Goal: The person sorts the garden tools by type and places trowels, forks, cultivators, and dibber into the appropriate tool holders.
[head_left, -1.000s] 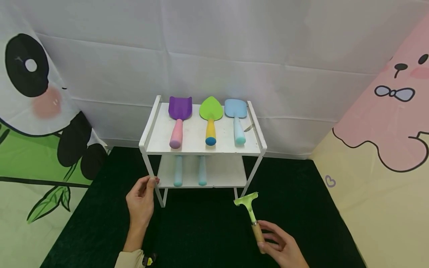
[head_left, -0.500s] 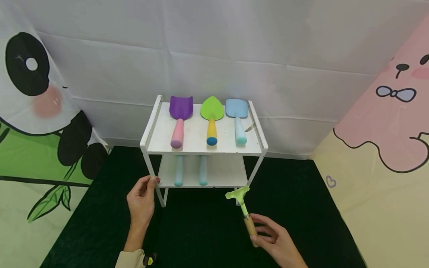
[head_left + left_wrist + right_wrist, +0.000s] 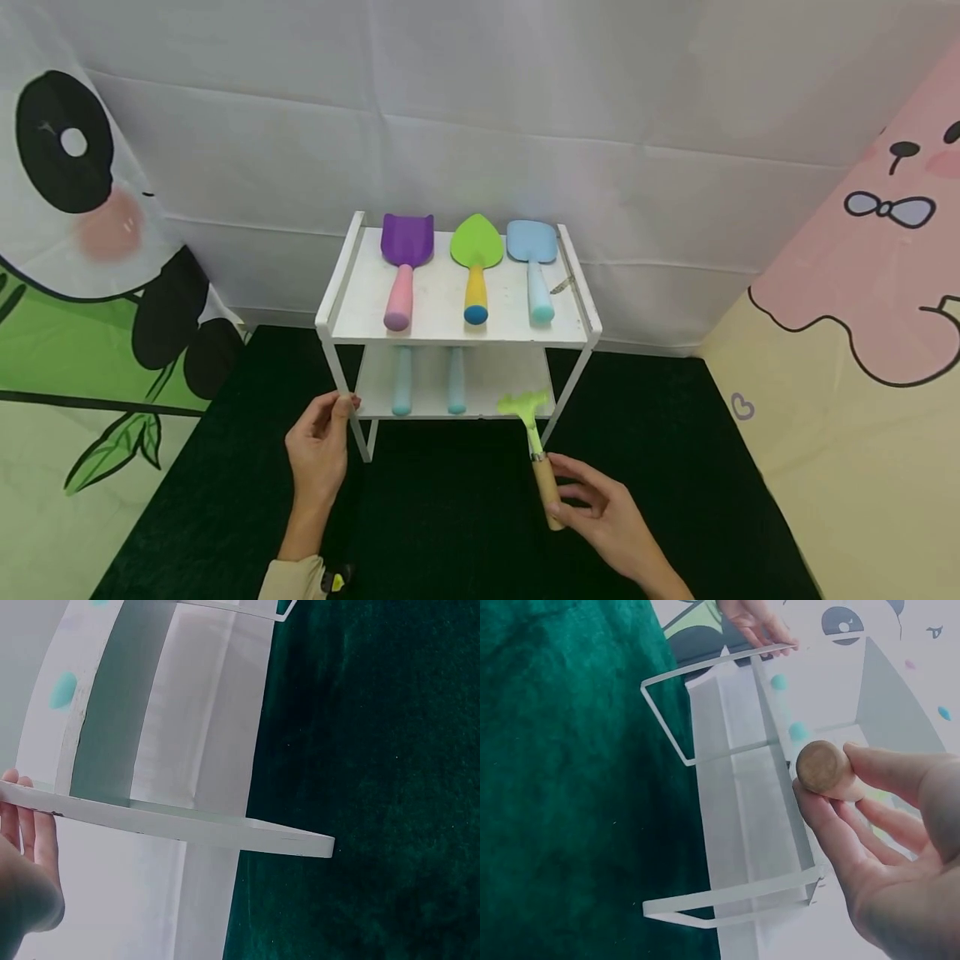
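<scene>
My right hand [image 3: 603, 512] holds a small hand rake [image 3: 547, 492] by its wooden handle, between thumb and fingers. Its light green pronged head points at the right end of the lower shelf [image 3: 491, 396] and overlaps its front edge in the head view. In the right wrist view the handle's round end [image 3: 819, 766] faces the camera. At the left, my left hand [image 3: 318, 450] grips the front left leg [image 3: 335, 367] of the white two-tier rack. Two light blue handles [image 3: 402, 383] lie side by side on the lower shelf; their far ends are hidden under the top board.
On the top board [image 3: 438, 312] lie a purple shovel with a pink handle [image 3: 407, 242], a green trowel with a yellow handle [image 3: 476, 242] and a light blue shovel [image 3: 532, 242]. Dark green carpet [image 3: 450, 517] surrounds the rack, and a white cloth wall [image 3: 480, 125] hangs behind.
My right hand has moved forward and left with the hand rake, bringing its head from beside the right leg to the lower shelf's edge. The left hand stays on the leg.
</scene>
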### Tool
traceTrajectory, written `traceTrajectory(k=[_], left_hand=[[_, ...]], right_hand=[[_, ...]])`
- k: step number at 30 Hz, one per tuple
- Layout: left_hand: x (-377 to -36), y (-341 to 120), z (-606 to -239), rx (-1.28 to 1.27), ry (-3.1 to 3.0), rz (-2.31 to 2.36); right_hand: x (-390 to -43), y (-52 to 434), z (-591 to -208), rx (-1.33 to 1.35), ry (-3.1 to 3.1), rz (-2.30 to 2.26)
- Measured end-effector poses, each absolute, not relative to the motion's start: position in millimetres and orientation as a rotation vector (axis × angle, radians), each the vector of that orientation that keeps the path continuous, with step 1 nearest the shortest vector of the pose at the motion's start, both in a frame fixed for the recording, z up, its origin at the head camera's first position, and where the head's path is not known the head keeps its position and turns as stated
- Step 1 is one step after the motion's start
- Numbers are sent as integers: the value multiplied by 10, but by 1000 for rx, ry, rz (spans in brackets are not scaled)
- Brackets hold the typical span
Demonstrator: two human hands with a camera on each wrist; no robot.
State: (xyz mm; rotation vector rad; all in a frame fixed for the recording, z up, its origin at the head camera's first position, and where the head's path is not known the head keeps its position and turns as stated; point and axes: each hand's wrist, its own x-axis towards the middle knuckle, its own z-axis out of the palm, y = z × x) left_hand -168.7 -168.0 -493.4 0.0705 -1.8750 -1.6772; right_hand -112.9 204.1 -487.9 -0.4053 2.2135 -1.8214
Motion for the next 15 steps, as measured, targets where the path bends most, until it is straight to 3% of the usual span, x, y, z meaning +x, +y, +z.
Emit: traceTrajectory(k=[15], left_hand=[[-1644,-1655,-4831,58,-1880,-1675]], right_hand=[[-1320,1851,-4774,-394,2282,-1868]])
